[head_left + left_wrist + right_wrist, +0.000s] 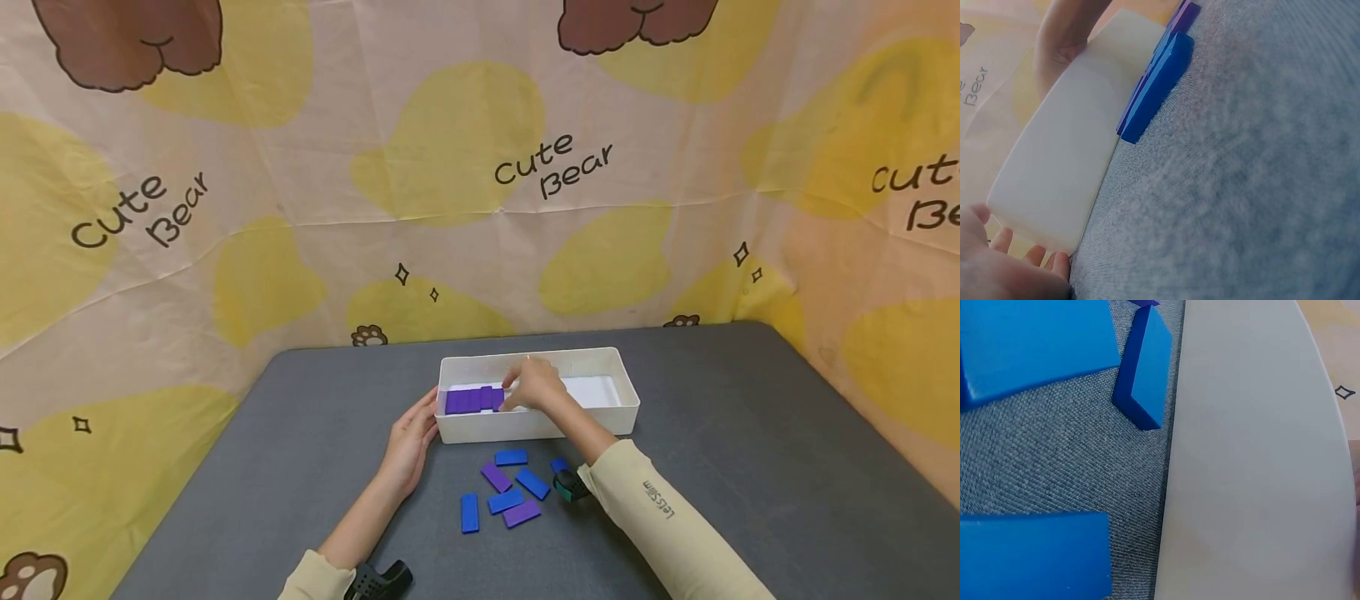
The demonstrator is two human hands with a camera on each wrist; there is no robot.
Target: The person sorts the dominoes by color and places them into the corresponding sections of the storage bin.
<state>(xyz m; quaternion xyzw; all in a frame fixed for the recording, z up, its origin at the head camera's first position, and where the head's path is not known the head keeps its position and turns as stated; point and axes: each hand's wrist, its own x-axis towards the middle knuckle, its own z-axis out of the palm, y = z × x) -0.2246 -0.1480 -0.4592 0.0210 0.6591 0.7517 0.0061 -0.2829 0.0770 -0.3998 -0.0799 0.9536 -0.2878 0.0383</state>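
Observation:
A long white box (495, 428) stands on the table, with a row of purple blocks (463, 402) lying at the left end of its floor. My left hand (408, 442) rests against the box's left end, fingers extended along that wall. In the left wrist view the fingertips (1035, 255) touch the white end. Reaching into the box, my right hand (536, 383) has thumb and finger at the two ends of the rightmost purple block (498, 400), pinching it beside the row. The right wrist view shows mostly the box's outer wall (1254, 456); the fingers there are hidden.
In front of the box lie loose blue blocks (469, 512) and purple blocks (522, 514), several in all. One blue block (559, 464) sits partly behind the right wrist's camera (570, 485). A printed cloth (480, 167) hangs behind the grey table (337, 400).

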